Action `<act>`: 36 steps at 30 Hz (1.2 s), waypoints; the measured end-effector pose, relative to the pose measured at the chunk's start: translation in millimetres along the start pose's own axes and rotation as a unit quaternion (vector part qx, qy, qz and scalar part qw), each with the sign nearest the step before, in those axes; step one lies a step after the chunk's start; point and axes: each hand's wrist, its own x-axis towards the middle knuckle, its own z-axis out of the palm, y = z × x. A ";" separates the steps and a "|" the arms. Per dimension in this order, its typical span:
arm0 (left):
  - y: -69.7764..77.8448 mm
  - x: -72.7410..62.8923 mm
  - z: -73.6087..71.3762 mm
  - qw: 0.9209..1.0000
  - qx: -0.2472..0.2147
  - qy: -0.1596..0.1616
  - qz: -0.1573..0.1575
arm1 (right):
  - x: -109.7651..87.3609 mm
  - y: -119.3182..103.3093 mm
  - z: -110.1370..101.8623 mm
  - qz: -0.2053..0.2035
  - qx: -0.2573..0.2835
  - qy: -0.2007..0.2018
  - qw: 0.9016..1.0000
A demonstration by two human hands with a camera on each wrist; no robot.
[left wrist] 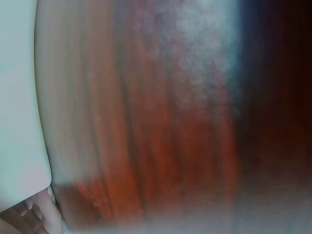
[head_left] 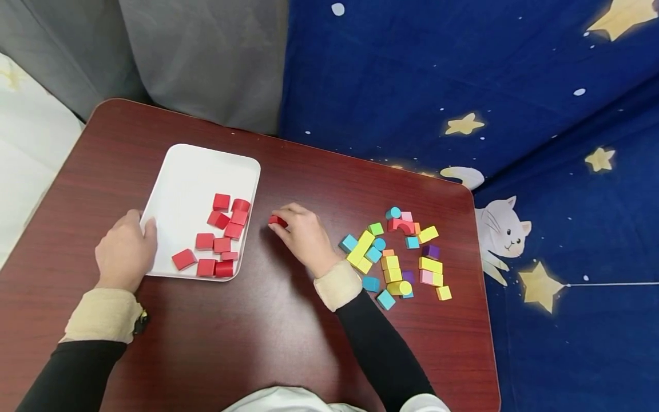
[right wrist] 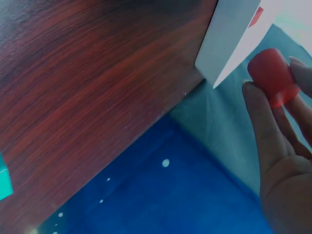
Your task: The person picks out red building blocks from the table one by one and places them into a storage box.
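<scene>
My left hand (head_left: 123, 249) grips the left edge of a white tray (head_left: 193, 171), with the thumb over the rim. Fingers (left wrist: 48, 212) show below the tray's corner in the left wrist view. Several red blocks (head_left: 205, 241), cubes and cylinders among them, lie in the tray's near right part. Just right of the tray, my right hand (head_left: 305, 236) pinches a red cylinder block (right wrist: 272, 75) between thumb and fingertips. That block is held above the table, close to the tray's right side.
Right of my right hand, loose yellow, blue, green, pink, orange and purple blocks (head_left: 391, 274) are spread over the brown table (head_left: 288, 343). A red arch block (head_left: 401, 225) sits among them. Grey and blue curtains (head_left: 370, 86) hang behind the table's far edge.
</scene>
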 end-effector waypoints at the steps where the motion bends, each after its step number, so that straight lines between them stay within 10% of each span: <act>1: 0.3 0.0 -0.2 1.000 0.000 -0.001 -0.001 | 1.2 -1.1 1.0 0.004 -0.002 0.000 1.000; 36: 1.1 -0.2 -0.8 1.000 -0.002 0.000 0.003 | 27.6 -58.9 52.9 0.012 -0.020 -0.049 0.999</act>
